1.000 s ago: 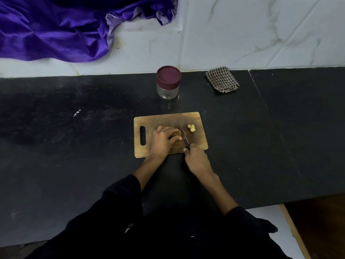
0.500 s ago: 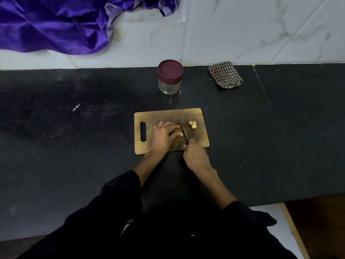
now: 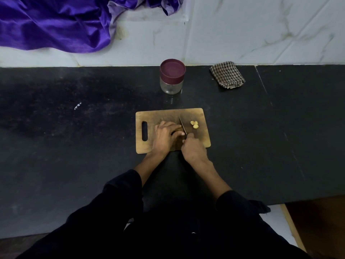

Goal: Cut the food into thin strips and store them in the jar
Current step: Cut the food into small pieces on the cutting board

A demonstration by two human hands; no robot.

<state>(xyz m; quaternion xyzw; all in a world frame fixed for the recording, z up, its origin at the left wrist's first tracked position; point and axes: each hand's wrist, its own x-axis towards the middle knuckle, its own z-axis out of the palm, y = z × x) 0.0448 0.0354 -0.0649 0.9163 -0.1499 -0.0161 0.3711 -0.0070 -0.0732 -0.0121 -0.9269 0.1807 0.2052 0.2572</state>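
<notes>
Purple cloth [image 3: 54, 23] draped far left on wall ledge. Wooden cutting board [image 3: 197, 139] centre on black counter [image 3: 74, 146]. Your left hand [image 3: 165, 136], fingers curled, pins food piece on board; piece itself hidden under fingers. Your right hand [image 3: 193, 149] grips knife [image 3: 182, 125], blade beside left fingertips. Yellow cut bits [image 3: 194, 124] right of blade. Lidded jar [image 3: 172, 79] behind board. Checked cloth [image 3: 227, 74] far right.
</notes>
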